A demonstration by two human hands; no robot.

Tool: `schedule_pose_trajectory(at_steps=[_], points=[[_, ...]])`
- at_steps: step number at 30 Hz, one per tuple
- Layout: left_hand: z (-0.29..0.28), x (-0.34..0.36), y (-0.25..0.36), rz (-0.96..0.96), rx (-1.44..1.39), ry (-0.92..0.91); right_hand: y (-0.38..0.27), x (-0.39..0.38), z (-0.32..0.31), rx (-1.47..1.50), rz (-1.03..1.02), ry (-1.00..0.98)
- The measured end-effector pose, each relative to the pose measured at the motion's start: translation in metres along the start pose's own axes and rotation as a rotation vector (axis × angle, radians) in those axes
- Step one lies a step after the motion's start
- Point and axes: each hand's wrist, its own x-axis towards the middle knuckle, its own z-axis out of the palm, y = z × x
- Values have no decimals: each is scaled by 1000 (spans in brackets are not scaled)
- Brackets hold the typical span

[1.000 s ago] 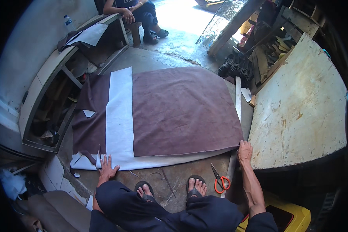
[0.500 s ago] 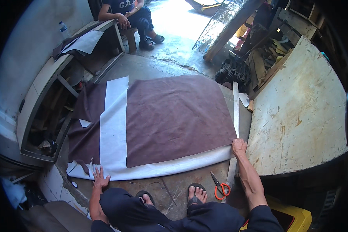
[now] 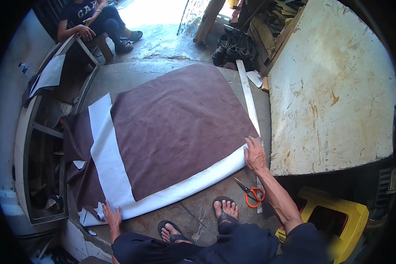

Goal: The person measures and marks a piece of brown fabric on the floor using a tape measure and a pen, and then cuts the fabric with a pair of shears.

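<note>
Head view: brown-and-white fabric is laid beyond the left fingers, splayed on its near edge. Its near right corner is covered by bent right fingers; whether pinched cannot be told.

The cloth is a plain plum brown on its face and white on its folded-over underside, with a white strip crossing the brown. The scissors have orange handles and dark blades. The long stick is whitish; the floor is grey. The board is cream, streaked and blotched with brown. The box is yellow, its dark panel edged in red. The seated person's trousers seem dark with thin pale stripes, though small in view.
</note>
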Motion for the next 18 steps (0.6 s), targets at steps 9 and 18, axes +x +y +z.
schedule_pose_trajectory(at_steps=[9,18], points=[[10,25,9,-181,44,-264,35,-87,29,-239,157,-171],[3,81,-29,-190,27,-180,37,-60,18,54,644,-14]])
